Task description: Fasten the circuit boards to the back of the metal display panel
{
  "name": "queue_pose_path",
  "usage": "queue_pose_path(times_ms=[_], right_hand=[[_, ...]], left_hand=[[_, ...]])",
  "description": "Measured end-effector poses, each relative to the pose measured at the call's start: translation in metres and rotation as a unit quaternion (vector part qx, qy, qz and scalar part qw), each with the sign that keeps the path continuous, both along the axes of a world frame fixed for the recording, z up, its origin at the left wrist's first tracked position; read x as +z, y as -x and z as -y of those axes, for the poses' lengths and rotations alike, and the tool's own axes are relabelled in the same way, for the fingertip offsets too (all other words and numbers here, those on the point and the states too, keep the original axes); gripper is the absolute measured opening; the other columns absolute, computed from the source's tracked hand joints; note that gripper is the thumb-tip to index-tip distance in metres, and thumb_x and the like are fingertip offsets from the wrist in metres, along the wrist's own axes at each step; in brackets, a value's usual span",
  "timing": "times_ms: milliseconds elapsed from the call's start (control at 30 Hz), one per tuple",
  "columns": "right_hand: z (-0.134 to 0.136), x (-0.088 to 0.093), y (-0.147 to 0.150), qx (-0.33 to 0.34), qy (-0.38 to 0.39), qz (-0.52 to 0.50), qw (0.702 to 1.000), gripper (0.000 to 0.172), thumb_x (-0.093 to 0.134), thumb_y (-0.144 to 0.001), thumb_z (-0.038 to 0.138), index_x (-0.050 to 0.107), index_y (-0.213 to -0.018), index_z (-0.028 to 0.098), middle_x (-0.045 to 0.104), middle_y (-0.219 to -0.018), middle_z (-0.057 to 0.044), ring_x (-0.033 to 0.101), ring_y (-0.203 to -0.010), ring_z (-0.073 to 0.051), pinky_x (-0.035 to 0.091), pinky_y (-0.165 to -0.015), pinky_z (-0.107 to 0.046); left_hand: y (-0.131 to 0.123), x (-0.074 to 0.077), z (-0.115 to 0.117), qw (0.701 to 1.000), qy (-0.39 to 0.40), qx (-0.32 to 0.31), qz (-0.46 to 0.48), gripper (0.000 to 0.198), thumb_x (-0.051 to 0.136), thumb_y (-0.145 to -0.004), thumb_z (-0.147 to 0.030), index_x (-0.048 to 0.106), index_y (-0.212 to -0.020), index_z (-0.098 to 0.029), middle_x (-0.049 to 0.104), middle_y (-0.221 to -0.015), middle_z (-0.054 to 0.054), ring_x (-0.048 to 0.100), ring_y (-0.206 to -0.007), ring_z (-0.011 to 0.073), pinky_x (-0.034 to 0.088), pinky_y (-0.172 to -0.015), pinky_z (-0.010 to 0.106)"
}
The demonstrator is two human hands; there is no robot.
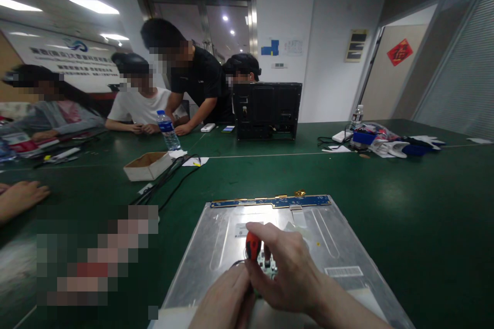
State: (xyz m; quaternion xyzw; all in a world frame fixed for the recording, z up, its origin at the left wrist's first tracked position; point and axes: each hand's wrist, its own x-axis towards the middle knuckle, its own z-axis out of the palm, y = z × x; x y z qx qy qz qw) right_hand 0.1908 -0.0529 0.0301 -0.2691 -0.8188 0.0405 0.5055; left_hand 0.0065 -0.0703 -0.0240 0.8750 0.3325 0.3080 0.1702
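Note:
A flat metal-backed display panel (222, 231) lies on the table before me, a blue circuit board strip (270, 202) along its far edge. My right hand (291, 267) grips a screwdriver (253, 245) by its red and black handle, which stands nearly upright over the panel, its index finger reaching over the handle's top. The screwdriver's tip is hidden. Just beyond and under my fingers shows part of a small green circuit board (267, 264). My left hand (224, 295) is close against the right one, low beside the screwdriver, with fingers drawn together; what they hold is hidden.
A shallow open box (148, 167), black cables (170, 175) and a water bottle (168, 131) stand left of centre. A black monitor housing (267, 111) stands upright across the table. Gloves and blue items (386, 144) lie at right. Several people sit or lean around the table.

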Motion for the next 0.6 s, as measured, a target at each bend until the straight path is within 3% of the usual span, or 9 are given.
queue_pose_path(times_ms=[400, 600], right_hand=[[0.0005, -0.0027, -0.0011, 0.011, 0.009, -0.018, 1.000, 0.060, 0.052, -0.082, 0.016, 0.037, -0.140, 0.014, 0.071, -0.092, -0.006, 0.059, -0.056, -0.015, 0.048, -0.052, -0.029], [-0.0008, -0.0037, 0.0000, -0.015, 0.003, -0.016, 1.000, 0.044, 0.056, -0.092, 0.029, 0.040, -0.132, 0.019, 0.070, -0.082, -0.001, 0.059, -0.054, -0.015, 0.044, -0.050, -0.028]], left_hand=[[-0.0023, -0.0051, 0.0012, 1.000, -0.014, 0.015, 0.000, 0.025, 0.051, -0.085, -0.017, 0.061, -0.107, -0.020, 0.072, -0.098, 0.012, 0.071, -0.082, 0.0243, 0.062, -0.079, 0.035], [0.0010, -0.0067, 0.0020, 0.999, -0.024, 0.015, 0.014, 0.027, 0.051, -0.084, -0.013, 0.059, -0.108, -0.022, 0.073, -0.098, 0.009, 0.072, -0.082, 0.0227, 0.061, -0.079, 0.030]])
